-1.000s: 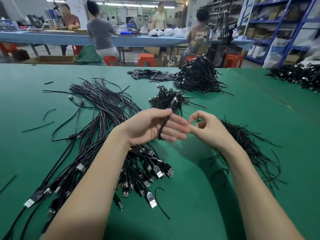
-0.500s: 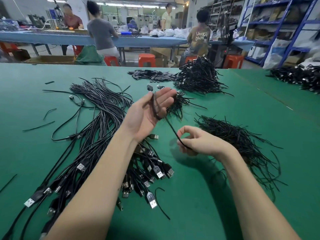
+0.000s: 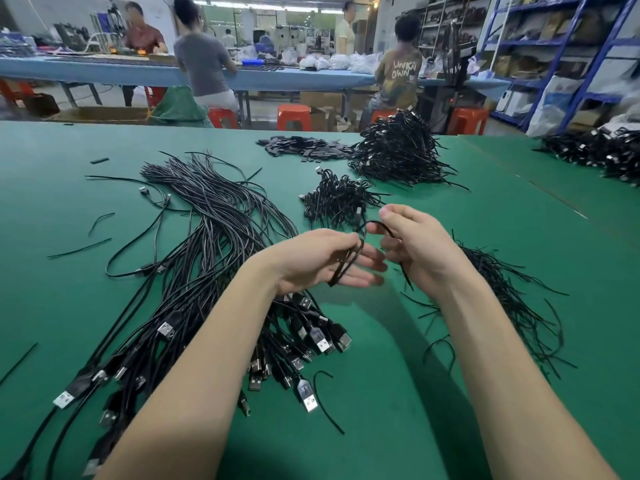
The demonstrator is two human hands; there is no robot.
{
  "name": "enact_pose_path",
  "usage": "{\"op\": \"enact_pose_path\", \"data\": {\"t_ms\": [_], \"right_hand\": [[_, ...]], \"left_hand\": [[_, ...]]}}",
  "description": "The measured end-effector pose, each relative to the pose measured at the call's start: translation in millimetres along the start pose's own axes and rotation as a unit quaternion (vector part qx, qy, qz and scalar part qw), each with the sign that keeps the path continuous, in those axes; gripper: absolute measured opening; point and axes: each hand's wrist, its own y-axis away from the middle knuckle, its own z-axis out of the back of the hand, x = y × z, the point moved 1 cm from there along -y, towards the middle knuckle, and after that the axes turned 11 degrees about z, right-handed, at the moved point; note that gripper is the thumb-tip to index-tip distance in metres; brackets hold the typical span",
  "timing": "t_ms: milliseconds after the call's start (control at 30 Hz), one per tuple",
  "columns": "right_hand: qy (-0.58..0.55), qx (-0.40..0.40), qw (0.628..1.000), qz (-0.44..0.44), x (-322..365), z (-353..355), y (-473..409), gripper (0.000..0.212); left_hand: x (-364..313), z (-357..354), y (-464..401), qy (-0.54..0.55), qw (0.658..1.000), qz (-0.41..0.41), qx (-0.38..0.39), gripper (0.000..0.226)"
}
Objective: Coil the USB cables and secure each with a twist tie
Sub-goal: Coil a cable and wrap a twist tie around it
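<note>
A good share of the work looks done: a small heap of coiled cables (image 3: 337,201) lies just beyond the hands, and a larger heap (image 3: 398,152) sits farther back toward the far edge of the desk (image 3: 450,410). Much is left, judging by the long bundle of loose USB cables (image 3: 207,244) running from far left to near left, plugs fanned out under the left forearm.

The cable in hand (image 3: 346,263) is partly looped. The left hand (image 3: 322,259) pinches the loops between thumb and forefinger, its other fingers lying straight beneath. The right hand (image 3: 415,247) is curled round the cable's free length, which arches between the two hands; a thin dark strand hangs below it, cable tail or tie I cannot tell.

The twist ties (image 3: 512,296) spread out just right of the right wrist, within easy reach. Bare green desk lies near centre between the forearms and far to the right, giving room to swing the cable; the left is crowded.
</note>
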Motion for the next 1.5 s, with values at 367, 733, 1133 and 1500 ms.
{"op": "enact_pose_path", "data": {"t_ms": [367,733,1133,1500], "right_hand": [[0.061,0.222,0.972,-0.040,-14.4,-19.4,17.8,0.022],[0.087,0.071,0.994,0.004,-13.6,4.8,6.0,0.009],[0.086,0.061,0.994,0.005,-6.1,5.9,5.4,0.011],[0.006,-0.049,0.997,0.065,-14.3,-4.8,2.4,0.010]], "left_hand": [[-9.6,1.9,-7.2,0.401,0.897,-0.152,-0.108,0.034],[-0.5,-4.7,-6.2,0.353,0.927,-0.116,0.042,0.035],[-1.4,-9.2,-8.6,0.288,0.949,-0.129,-0.010,0.037],[17.0,-15.3,-36.7,-0.148,0.918,-0.157,-0.333,0.022]]}}
